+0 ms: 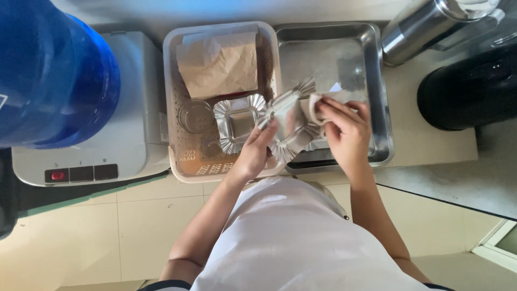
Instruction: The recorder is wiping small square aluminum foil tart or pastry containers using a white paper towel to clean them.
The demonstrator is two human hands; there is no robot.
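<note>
Counting from my remote seat, I saw two fluted foil trays, one perforated plastic basket [173,97], one steel pan [377,81] and one glass jar [195,115]. My left hand [253,153] was closed around the tilted foil tray [288,126], shiny, crimped at the rim, held up between both hands above the basket's right edge. My right hand [347,129] pinched a small white cloth [314,105] against that tray. Left of the hands, the second foil tray [237,121] lay flat in the basket.
</note>
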